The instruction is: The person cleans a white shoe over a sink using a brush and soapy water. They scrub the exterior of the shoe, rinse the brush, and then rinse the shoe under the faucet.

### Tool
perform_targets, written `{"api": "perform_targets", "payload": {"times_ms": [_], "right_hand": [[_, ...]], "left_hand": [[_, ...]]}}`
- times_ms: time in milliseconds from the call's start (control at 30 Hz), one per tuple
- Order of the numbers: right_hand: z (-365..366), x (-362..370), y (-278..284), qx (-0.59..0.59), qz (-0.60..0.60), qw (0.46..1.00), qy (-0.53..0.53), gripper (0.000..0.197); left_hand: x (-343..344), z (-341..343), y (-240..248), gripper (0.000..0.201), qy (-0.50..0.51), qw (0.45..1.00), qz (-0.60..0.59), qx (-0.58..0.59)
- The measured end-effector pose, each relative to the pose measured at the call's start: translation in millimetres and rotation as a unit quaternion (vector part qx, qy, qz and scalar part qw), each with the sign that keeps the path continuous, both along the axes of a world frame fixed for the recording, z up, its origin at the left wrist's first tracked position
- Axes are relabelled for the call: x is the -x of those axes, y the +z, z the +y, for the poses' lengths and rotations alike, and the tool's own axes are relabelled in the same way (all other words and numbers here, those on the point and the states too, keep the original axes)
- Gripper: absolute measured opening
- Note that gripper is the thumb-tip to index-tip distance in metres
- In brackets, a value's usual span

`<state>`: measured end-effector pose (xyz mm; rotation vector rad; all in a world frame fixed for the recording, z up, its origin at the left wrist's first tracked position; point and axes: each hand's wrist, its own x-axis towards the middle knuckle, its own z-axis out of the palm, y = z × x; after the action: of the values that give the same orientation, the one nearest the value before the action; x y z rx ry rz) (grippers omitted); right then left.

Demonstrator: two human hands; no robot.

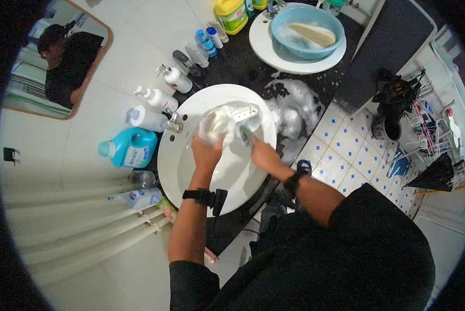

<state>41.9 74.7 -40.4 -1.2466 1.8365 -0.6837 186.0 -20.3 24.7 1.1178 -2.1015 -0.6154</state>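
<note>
Over the white sink (178,173), my left hand (206,151) is closed on a white shoe (241,111) covered in foam. The foam and blur hide much of the shoe and some of my fingers. Wrapped round a brush with a greenish handle (246,136) is my right hand (264,155), just right of the shoe. The brush's head lies close against the shoe's side and is smeared by motion, so I cannot tell its bristles. Another pale shoe (318,36) rests in suds in a light blue basin (279,39), which sits in a second sink at the far right.
White suds (294,111) cover the black counter right of the near sink. A faucet (171,124), pump bottles (157,98) and a blue detergent jug (128,147) line the left side. A yellow jug (231,15) stands at the back. Hangers (430,122) and a black umbrella (433,173) are at right.
</note>
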Motion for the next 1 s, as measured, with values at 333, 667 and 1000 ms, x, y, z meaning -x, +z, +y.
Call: {"api": "perform_targets", "payload": {"times_ms": [333,667,1000], "right_hand": [[-8,57,9,0.016,0.277,0.947,0.165,0.049],[4,96,16,0.131,0.311,0.882,0.331,0.049],[-5,136,33,0.173,0.218,0.936,0.215,0.045]], "left_hand": [[-4,-8,17,0.054,0.020,0.997,-0.013,-0.072],[69,-36,99,0.052,0.016,0.933,-0.230,-0.277],[142,-80,79,0.047,-0.041,0.954,-0.222,-0.197]]}}
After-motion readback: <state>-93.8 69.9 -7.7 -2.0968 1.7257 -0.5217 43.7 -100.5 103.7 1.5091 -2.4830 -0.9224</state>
